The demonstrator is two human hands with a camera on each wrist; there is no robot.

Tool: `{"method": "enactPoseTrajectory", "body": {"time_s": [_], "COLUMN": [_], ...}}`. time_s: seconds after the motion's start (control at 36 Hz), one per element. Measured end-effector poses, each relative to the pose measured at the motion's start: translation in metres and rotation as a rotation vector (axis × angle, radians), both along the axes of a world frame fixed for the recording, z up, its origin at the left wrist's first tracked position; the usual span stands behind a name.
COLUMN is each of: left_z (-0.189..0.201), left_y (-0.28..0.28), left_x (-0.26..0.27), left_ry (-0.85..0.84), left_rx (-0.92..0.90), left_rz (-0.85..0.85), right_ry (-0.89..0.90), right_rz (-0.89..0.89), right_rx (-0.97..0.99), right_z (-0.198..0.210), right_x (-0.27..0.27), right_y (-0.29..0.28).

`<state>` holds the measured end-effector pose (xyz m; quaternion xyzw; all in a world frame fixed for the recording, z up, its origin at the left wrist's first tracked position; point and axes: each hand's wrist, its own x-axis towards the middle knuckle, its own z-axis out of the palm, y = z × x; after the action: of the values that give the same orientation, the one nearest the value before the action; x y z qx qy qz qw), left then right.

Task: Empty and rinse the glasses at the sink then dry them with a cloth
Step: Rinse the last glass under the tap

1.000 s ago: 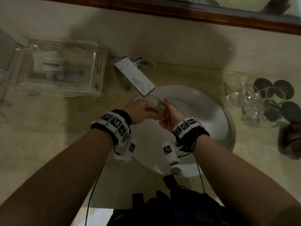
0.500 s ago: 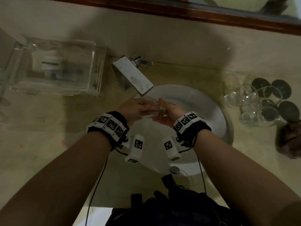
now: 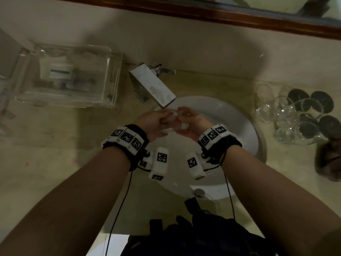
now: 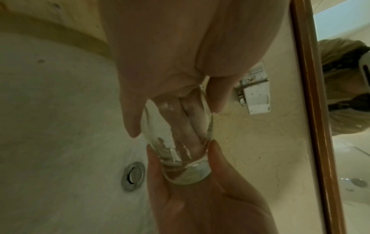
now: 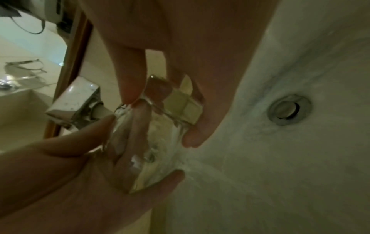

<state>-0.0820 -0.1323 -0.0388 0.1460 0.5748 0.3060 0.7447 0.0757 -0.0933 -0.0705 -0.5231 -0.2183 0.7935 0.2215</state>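
A small clear glass [image 3: 175,124] lies sideways between both hands over the white sink [image 3: 243,130], just below the faucet spout [image 3: 156,89]. My left hand [image 3: 162,117] has two fingers pushed inside the glass [image 4: 180,139], with its thumb and another finger outside on the wall. My right hand [image 3: 186,124] pinches the thick base [image 5: 180,101] between thumb and fingers. The glass looks wet, and water streaks the basin near the drain [image 5: 289,109].
Several clear glasses [image 3: 284,115] stand on the counter right of the sink, beside dark round coasters [image 3: 322,101]. A dark brown bundle [image 3: 328,159] lies at the far right. A clear plastic box [image 3: 68,76] sits at the left. A wood-framed mirror runs along the back wall.
Both hands have shifted slightly toward the spout and turned the glass between them. They keep hold of it throughout.
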Motion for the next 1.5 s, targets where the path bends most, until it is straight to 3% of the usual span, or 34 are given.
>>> {"method": "enactPoseTrajectory", "body": {"time_s": [0.17, 0.39, 0.56, 0.72, 0.89, 1.03, 1.11, 1.22, 1.39, 1.5], "left_z": [0.002, -0.009, -0.009, -0.011, -0.009, -0.008, -0.006, -0.007, -0.011, -0.011], "left_y": [-0.003, 0.003, -0.001, -0.001, 0.000, 0.002, 0.004, 0.006, 0.004, 0.004], "left_x": [0.003, 0.002, 0.004, -0.005, -0.001, -0.002, 0.000, 0.002, -0.002, 0.001], "left_ry": [0.081, 0.069, 0.071, -0.047, -0.030, -0.058, -0.047, -0.050, -0.045, -0.035], "left_rx": [0.080, 0.028, 0.041, -0.025, -0.002, -0.034, -0.031, -0.036, -0.067, -0.081], "left_rz": [-0.110, 0.008, -0.006, 0.050, 0.003, 0.079, 0.087, 0.125, 0.188, 0.170], "right_ry": [-0.261, -0.017, -0.298, -0.050, -0.337, -0.138, -0.182, -0.425, -0.187, -0.298], "right_rz": [0.121, -0.040, 0.053, 0.041, 0.121, 0.137, 0.126, 0.193, 0.118, 0.182], "right_rx": [-0.119, -0.065, -0.145, -0.035, -0.124, 0.012, 0.025, -0.080, 0.026, 0.001], "right_z": [0.006, -0.004, -0.005, 0.000, 0.002, 0.005, 0.011, 0.014, 0.007, 0.015], "right_x": [-0.006, -0.001, -0.008, 0.000, -0.011, -0.003, -0.009, -0.020, -0.009, -0.013], "right_y": [0.005, 0.001, 0.000, 0.002, 0.004, 0.012, 0.011, 0.009, 0.014, 0.012]}}
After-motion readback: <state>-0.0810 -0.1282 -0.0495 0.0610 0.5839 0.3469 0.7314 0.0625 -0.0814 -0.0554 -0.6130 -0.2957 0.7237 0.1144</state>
